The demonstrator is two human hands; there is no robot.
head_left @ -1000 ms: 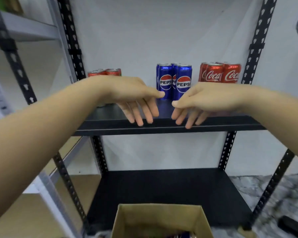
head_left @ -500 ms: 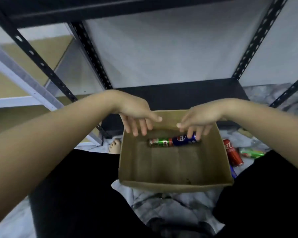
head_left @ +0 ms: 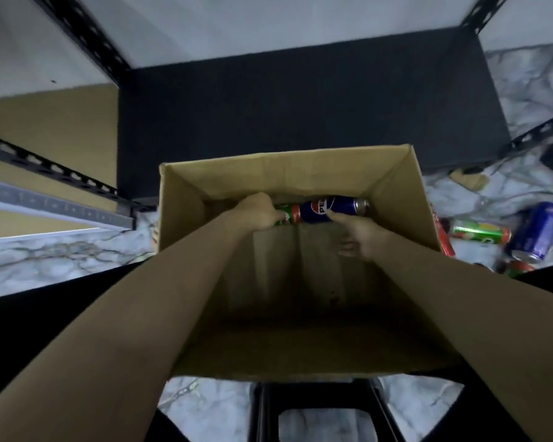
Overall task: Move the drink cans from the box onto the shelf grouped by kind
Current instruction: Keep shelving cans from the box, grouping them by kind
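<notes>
- Presently, both hands reach deep into the cardboard box (head_left: 186, 218), which stands on the floor just in front of the bottom shelf (head_left: 300, 100).
- Two cans lie on their sides, end to end, against the far wall of the box: a green can (head_left: 287, 213) on the left and a blue can (head_left: 329, 207) on the right.
- The left hand (head_left: 258, 213) has its fingers curled over the green can, apparently gripping it; most of that can is hidden beneath the hand.
- The right hand (head_left: 359, 232) touches the blue can with an extended finger; whether the other fingers close round it cannot be told.
- Judgement: one hand per can lets two kinds be lifted together and set in separate groups.
- The bottom shelf is dark and flat, framed by perforated black uprights (head_left: 87, 33).
- The floor (head_left: 45, 253) is pale with marble veining.
- Right of the box, loose cans lie on the floor: a second blue can (head_left: 535, 232), a green one (head_left: 479, 234) and a red one (head_left: 444, 242) touching the box wall.
- A black stool frame (head_left: 320, 409) shows at the bottom edge.
</notes>
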